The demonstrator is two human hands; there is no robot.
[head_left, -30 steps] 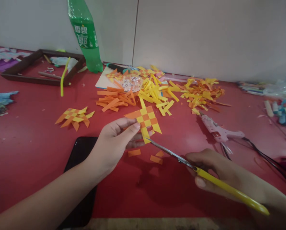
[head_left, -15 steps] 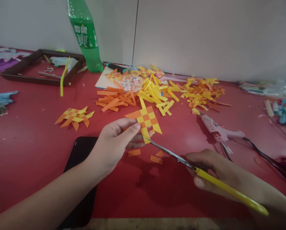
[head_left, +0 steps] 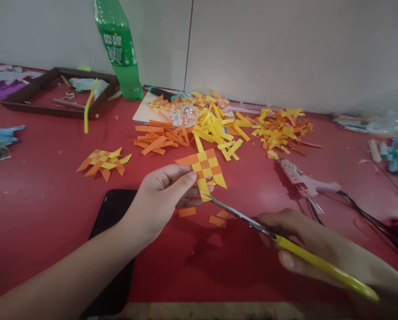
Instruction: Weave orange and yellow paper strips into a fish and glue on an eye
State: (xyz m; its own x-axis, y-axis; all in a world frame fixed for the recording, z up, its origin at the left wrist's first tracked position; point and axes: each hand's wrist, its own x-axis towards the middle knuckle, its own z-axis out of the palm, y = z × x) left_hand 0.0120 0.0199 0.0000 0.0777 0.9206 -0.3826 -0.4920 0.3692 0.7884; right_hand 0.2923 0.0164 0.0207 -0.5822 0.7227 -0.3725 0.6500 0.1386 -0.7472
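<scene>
Between the thumb and fingers of my left hand (head_left: 168, 184) is a woven paper fish (head_left: 206, 166), checked in orange and yellow, with strips sticking out at its edges. My right hand (head_left: 295, 235) grips a pair of yellow-handled scissors (head_left: 242, 216), whose tips lie at the lower end of the fish's downward yellow strip. Small orange paper offcuts (head_left: 217, 221) lie on the red table below. A second woven paper fish (head_left: 103, 162) rests to the left, beyond a black phone (head_left: 110, 213) that my left forearm partly covers.
Orange strips (head_left: 158, 138) and yellow strips (head_left: 212, 126) are heaped at the middle back, with mixed scraps (head_left: 283, 131) beside them. A pink glue gun (head_left: 305, 180) with a cable lies right. A green bottle (head_left: 123, 66) and a dark frame (head_left: 45, 110) stand back left.
The paper fish and the scissors have shifted very slightly right and down. My right thumb has moved a little to the right along the yellow handle.
</scene>
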